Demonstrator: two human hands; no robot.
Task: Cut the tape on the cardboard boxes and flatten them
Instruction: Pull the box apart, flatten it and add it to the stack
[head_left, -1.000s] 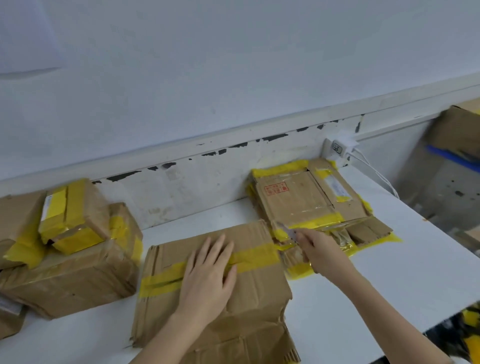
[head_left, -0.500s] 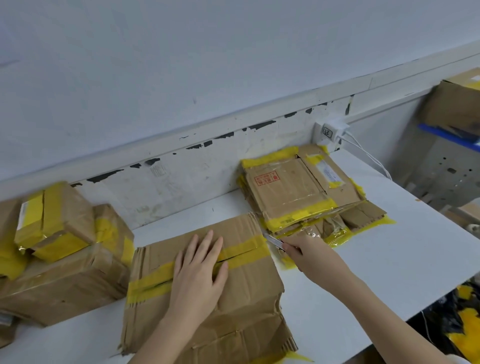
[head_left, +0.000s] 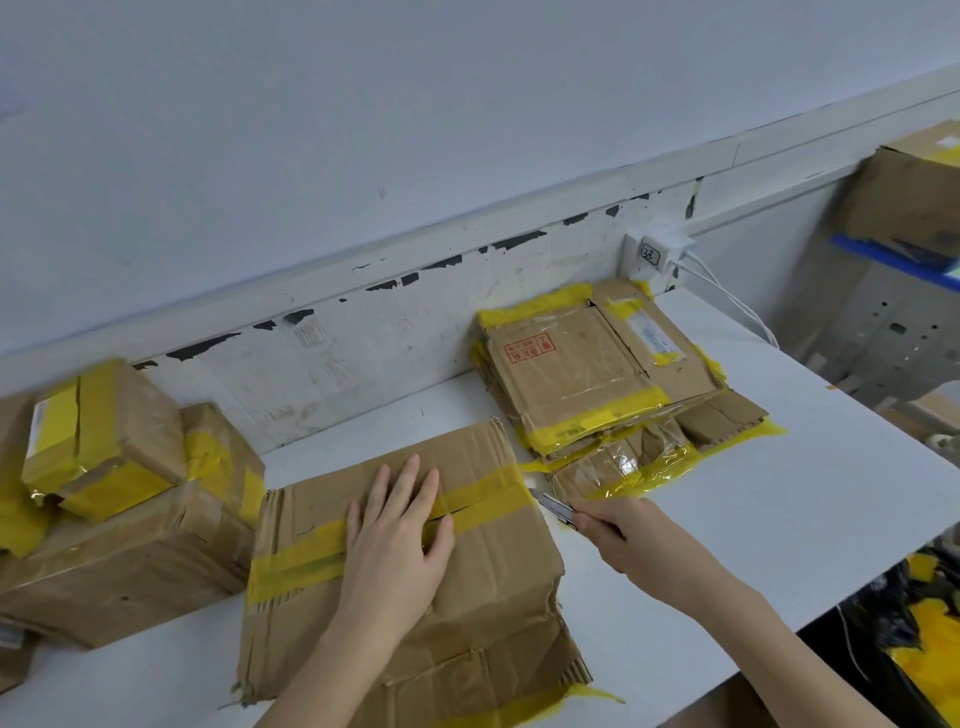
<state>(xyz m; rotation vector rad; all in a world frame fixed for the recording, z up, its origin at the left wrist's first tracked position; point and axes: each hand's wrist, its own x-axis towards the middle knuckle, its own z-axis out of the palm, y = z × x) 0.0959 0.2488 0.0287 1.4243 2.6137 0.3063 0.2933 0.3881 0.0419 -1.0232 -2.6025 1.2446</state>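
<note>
Tabletop (head_left: 779, 519): white and flat, running along the wall from 9 o'clock to 3 o'clock.
Wall (head_left: 415, 130): plain pale grey-blue, with a white strip (head_left: 389, 332) along the bottom where paint has chipped off in dark spots.
Box being cut (head_left: 483, 597): brown cardboard, lying in the middle of the tabletop, dented at its near end.
Yellow tape (head_left: 296, 556): a wide band across the top of this box, with a dark slit along it near the fingers.
Left hand (head_left: 400, 545): flat on the box with fingers spread, pressing on the tape.
Right hand (head_left: 639, 540): closed around a small knife (head_left: 556, 506), at 3 o'clock from the box.
Knife tip: right by the box's right edge where the tape ends; I cannot tell if it touches.
Flat pile (head_left: 582, 384): squashed boxes with yellow tape, at 1 o'clock against the wall.
Closed boxes (head_left: 119, 519): stacked at 9 o'clock, still taped.
Plug (head_left: 654, 254): white, on the wall at 1 o'clock, with white wires hanging down.
Room at 3 o'clock: a grey metal shelf (head_left: 883, 332) with another brown box (head_left: 909, 197) on top.
</note>
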